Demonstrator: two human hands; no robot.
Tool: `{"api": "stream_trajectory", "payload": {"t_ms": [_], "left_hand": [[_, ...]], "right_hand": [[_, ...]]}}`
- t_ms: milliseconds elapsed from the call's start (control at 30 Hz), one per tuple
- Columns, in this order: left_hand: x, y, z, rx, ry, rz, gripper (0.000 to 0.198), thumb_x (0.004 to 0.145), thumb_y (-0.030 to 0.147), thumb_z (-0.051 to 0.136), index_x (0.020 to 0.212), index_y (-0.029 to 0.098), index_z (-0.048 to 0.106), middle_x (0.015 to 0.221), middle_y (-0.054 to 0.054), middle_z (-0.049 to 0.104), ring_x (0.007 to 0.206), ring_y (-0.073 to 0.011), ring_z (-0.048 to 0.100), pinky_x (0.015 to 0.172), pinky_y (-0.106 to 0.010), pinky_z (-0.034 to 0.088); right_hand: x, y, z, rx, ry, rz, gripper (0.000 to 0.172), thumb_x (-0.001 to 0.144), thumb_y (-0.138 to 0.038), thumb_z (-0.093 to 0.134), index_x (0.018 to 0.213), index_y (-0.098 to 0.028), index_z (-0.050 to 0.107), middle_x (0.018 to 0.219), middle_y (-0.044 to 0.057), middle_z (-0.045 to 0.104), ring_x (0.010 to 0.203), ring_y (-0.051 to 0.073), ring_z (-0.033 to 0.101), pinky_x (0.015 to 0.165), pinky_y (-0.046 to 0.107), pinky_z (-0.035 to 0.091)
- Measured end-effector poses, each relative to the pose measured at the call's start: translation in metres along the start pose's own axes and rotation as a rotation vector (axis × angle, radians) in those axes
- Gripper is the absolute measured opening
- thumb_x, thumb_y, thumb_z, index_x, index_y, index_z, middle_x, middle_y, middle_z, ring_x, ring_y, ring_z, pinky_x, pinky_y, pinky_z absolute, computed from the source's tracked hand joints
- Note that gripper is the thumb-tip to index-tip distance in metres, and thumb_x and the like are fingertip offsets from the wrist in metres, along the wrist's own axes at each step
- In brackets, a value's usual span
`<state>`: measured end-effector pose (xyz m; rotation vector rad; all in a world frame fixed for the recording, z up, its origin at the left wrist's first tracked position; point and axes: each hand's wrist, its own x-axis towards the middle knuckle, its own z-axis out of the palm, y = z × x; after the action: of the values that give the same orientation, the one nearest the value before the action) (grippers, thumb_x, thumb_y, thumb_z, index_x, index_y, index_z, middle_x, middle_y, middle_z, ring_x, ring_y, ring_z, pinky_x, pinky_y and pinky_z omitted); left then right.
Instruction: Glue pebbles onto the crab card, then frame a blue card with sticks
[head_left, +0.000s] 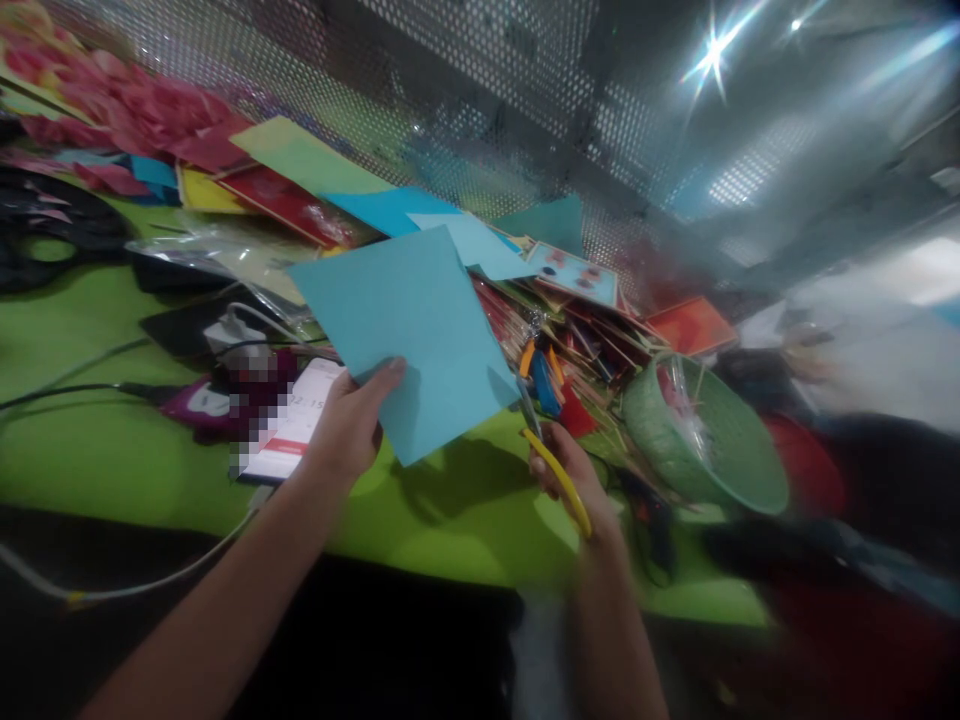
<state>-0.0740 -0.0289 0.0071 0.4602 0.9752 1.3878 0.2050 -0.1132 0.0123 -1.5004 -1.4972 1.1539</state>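
My left hand [360, 415] grips a light blue sheet of paper [409, 320] near its lower left edge, thumb lying on top. The sheet is held tilted above the green table. In my right hand [574, 465] is a pair of scissors [561, 470] with a yellow handle. Their metal blades are at the sheet's right corner; whether they bite into the paper I cannot tell. A phone [289, 430] with a lit screen lies just beyond my left wrist.
Colored sheets [315, 160] and sticks [570, 330] are heaped along the back. A green basket [705, 430] stands right, before a red round thing. A glue gun [649, 510] seems to lie beside it. Cables and a power plug [240, 340] are left, pink petals [135, 100] behind.
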Motion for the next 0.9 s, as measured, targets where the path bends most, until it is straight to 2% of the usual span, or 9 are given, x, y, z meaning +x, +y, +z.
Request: {"api": "stream_trajectory", "payload": {"t_ms": [233, 600, 900], "left_hand": [[-0.0027, 0.0015, 0.0038, -0.004, -0.004, 0.020, 0.039, 0.073, 0.029, 0.087, 0.106, 0.020, 0.069, 0.094, -0.009, 0.079, 0.084, -0.0239, 0.077, 0.072, -0.031, 0.065], [-0.0042, 0.0043, 0.0050, -0.014, -0.014, 0.010, 0.037, 0.072, 0.031, 0.089, 0.102, 0.022, 0.072, 0.106, -0.010, 0.079, 0.088, -0.0249, 0.076, 0.073, -0.033, 0.067], [-0.0028, 0.0027, 0.0040, -0.005, 0.016, 0.013, 0.038, 0.072, 0.031, 0.089, 0.105, 0.022, 0.071, 0.105, -0.010, 0.079, 0.087, -0.0244, 0.076, 0.071, -0.031, 0.065]], "right_hand": [[0.0018, 0.0014, 0.0001, -0.013, 0.009, -0.003, 0.052, 0.085, -0.060, 0.073, 0.118, -0.024, 0.058, 0.078, -0.003, 0.048, 0.058, 0.010, 0.038, 0.047, 0.022, 0.031], [0.0015, -0.0020, 0.0010, -0.037, 0.022, 0.020, 0.051, 0.083, -0.056, 0.076, 0.118, -0.023, 0.059, 0.076, -0.004, 0.048, 0.058, 0.010, 0.039, 0.047, 0.023, 0.030], [0.0027, -0.0004, 0.0008, 0.016, 0.036, 0.038, 0.050, 0.079, -0.050, 0.079, 0.115, -0.023, 0.060, 0.074, -0.005, 0.049, 0.055, 0.009, 0.038, 0.046, 0.022, 0.030]]}}
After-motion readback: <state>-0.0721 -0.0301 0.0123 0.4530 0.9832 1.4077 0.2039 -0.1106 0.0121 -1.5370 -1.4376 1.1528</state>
